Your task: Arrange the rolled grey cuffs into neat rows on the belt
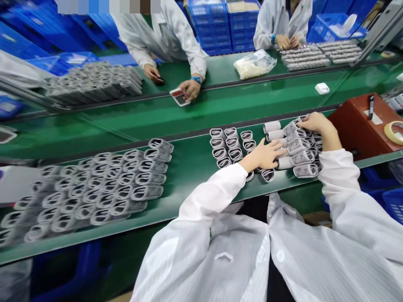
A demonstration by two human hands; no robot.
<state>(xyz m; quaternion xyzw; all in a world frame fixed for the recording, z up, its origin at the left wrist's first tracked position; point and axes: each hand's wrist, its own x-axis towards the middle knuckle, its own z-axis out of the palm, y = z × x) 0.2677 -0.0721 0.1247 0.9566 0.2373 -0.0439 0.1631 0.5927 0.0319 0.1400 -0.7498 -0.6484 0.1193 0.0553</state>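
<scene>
My left hand [262,154] lies palm down with fingers spread, resting against the pile of grey rolled cuffs. My right hand [319,126] is bent over the far end of that pile, its curled fingers gripping a grey rolled cuff [297,124]. Part of that grip is hidden. Below it, several more cuffs [300,157] lie stacked on their sides, open ends towards me. Left of my left hand, short columns of cuffs [233,142] stand on the green bench [185,172]; my forearm covers some of them.
A large group of cuffs [103,180] fills the bench's left side. A brown box [365,121] with a tape roll [395,132] stands right. Across the green conveyor [220,105], which carries a white device [322,88], one co-worker holds a flat device [180,97]; another handles trayed parts [305,56].
</scene>
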